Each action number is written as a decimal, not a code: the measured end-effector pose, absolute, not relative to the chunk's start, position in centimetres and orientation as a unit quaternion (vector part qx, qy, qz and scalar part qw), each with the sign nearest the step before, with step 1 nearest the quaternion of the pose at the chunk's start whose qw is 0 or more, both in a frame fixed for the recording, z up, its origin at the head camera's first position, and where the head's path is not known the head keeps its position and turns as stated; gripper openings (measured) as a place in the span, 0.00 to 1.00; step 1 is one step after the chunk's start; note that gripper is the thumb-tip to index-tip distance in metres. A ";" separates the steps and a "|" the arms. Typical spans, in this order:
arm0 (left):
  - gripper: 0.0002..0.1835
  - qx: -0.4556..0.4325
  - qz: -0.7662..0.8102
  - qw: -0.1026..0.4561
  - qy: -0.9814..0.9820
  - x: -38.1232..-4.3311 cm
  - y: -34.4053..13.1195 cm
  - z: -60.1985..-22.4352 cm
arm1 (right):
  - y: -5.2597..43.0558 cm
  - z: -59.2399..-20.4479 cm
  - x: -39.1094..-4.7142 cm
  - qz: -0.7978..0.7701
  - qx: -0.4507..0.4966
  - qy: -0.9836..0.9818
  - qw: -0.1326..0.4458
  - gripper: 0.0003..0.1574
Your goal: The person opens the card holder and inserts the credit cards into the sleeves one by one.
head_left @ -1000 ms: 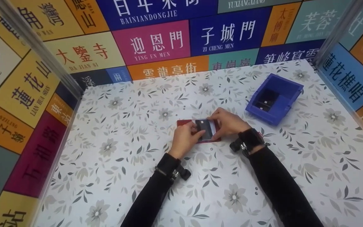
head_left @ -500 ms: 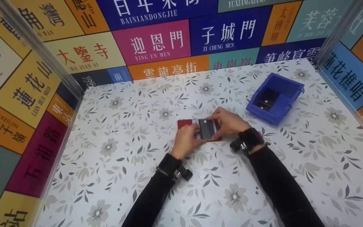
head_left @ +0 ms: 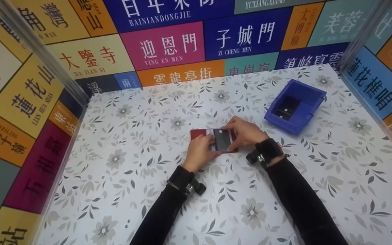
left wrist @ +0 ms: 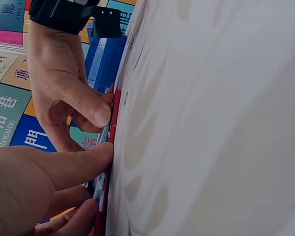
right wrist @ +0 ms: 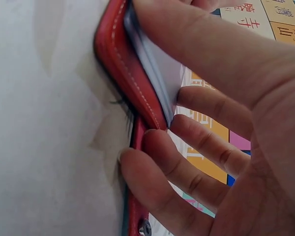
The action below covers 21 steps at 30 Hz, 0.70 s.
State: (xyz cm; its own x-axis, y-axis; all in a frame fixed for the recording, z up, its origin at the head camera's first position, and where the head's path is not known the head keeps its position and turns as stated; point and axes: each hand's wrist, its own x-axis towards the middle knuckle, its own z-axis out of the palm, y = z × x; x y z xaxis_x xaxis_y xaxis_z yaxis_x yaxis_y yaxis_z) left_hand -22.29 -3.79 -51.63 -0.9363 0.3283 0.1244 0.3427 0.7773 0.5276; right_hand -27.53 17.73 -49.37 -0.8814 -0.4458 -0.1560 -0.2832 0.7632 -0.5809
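Note:
A red card holder (head_left: 197, 133) with stitched edges lies unfolded on the table, with clear plastic sleeves inside. A dark grey card (head_left: 222, 142) with a small white mark shows over its right half. My right hand (head_left: 247, 133) grips the right end, thumb at the near edge and fingers at the far edge. In the right wrist view, a stack of sleeves rises off the red cover (right wrist: 130, 66). From the left, my left hand (head_left: 198, 151) pinches the sleeves beside the card; its thumb (left wrist: 83, 166) presses the near edge in the left wrist view.
A blue plastic bin (head_left: 306, 108) stands at the right rear, with dark flat items (head_left: 287, 107) in it. Panels printed with Chinese lettering (head_left: 168, 44) wall the table's back and sides. The tabletop (head_left: 141, 197) has a leaf pattern.
My left thumb has come off the face of the grey card and moved to the holder's near edge. The card sits slightly farther right. My right hand keeps its grip.

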 end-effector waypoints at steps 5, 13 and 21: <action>0.34 -0.202 -0.296 -0.025 -0.933 -23.1 -5.1 -51.2 | 18.1 -49.4 -27.6 -0.283 -0.210 0.926 0.137 0.56; 0.44 -0.244 -0.347 -0.029 -0.905 -24.5 -8.5 -51.9 | 18.4 -49.7 -27.9 -0.282 -0.222 0.924 0.130 0.55; 0.47 -0.216 -0.348 -0.060 -0.910 -24.6 -8.8 -51.9 | 18.7 -50.4 -28.5 -0.330 -0.222 0.907 0.138 0.54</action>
